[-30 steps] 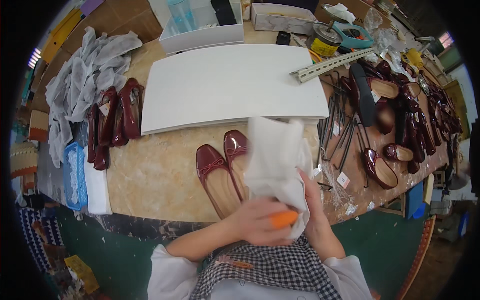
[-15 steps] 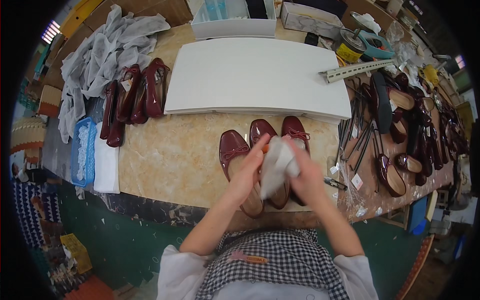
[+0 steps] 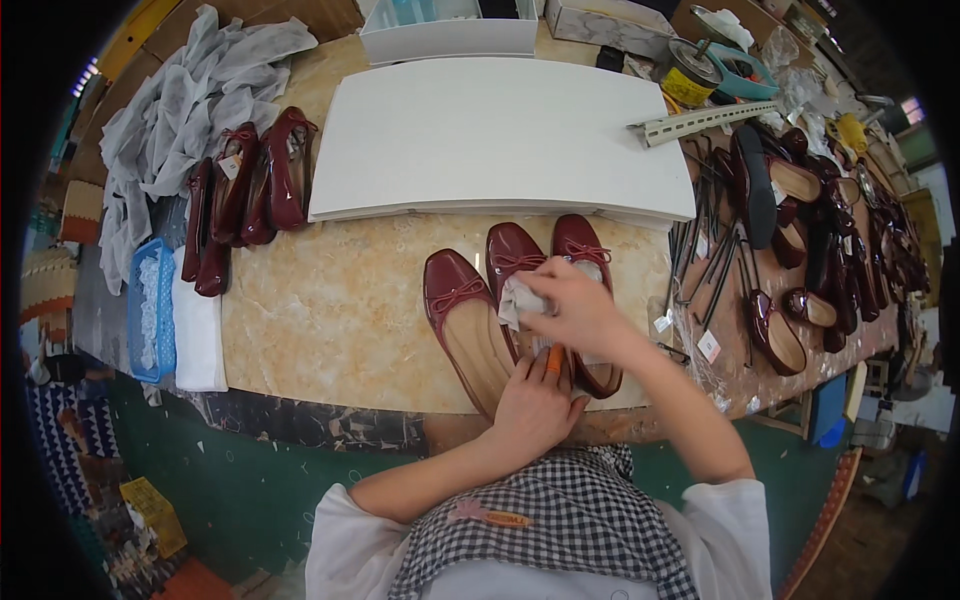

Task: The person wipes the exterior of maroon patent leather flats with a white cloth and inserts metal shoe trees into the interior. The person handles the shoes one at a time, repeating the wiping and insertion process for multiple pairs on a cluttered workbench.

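Observation:
Three dark red patent ballet flats with bows stand side by side, toes away from me: a left flat (image 3: 457, 283), a middle flat (image 3: 512, 247) and a right flat (image 3: 580, 240). My right hand (image 3: 585, 312) pinches a crumpled greyish-white cloth (image 3: 520, 303) against the middle flat, just below its bow. My left hand (image 3: 537, 405) grips the heel end of that same flat, its fingers reaching over the opening. An orange band wraps one finger. Between them, my hands hide much of the middle flat's inside.
White sheets or boards (image 3: 490, 140) are stacked behind the flats. More red flats (image 3: 250, 190) stand at left, near a blue basket (image 3: 150, 310) and white cloth (image 3: 200, 335). At right lie thin black rods (image 3: 705, 260), a metal strip (image 3: 705, 122) and a heap of shoes (image 3: 830, 240).
My hands have parted. The left has dropped from the cloth to the middle flat's heel, while the right has brought the cloth down onto that flat. The whole view has shifted slightly.

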Motion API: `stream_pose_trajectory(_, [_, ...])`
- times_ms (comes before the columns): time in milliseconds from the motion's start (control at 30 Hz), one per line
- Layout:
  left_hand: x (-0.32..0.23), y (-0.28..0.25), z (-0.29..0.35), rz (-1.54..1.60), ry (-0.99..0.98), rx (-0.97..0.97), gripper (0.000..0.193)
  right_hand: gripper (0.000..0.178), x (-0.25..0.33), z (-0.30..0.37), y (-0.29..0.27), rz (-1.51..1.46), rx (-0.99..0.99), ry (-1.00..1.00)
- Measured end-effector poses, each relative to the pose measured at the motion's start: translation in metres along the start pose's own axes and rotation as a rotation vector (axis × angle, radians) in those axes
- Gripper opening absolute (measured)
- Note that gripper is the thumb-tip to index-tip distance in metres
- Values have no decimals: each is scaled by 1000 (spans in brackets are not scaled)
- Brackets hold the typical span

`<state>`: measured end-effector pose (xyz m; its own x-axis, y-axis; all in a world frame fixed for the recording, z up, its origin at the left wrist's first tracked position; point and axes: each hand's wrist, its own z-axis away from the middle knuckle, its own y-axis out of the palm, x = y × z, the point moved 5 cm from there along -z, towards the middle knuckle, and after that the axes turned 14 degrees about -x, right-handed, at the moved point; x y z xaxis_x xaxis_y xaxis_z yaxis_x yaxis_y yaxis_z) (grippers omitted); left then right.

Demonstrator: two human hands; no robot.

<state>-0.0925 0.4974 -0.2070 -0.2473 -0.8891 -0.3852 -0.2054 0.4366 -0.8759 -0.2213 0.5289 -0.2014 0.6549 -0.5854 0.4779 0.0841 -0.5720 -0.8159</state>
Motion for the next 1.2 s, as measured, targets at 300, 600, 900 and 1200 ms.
stream_pose_trajectory(300, [-4, 3, -13, -79, 88, 129, 41, 52, -14, -20, 23, 350, -98, 155])
stream_pose_trajectory(600, [169, -55, -198, -604, 71, -680, 50, 34, -12, 27, -59, -458, -145, 400])
stream_pose_trajectory(900, [47, -69, -152, 145, 32, -295, 13, 49, -34, 69, -85, -1038, -448, 896])
stream_pose_trajectory(1200, [55, -106, -46, 529, -182, -482, 20, 53, 21, 24, -53, -1064, 25, 593])
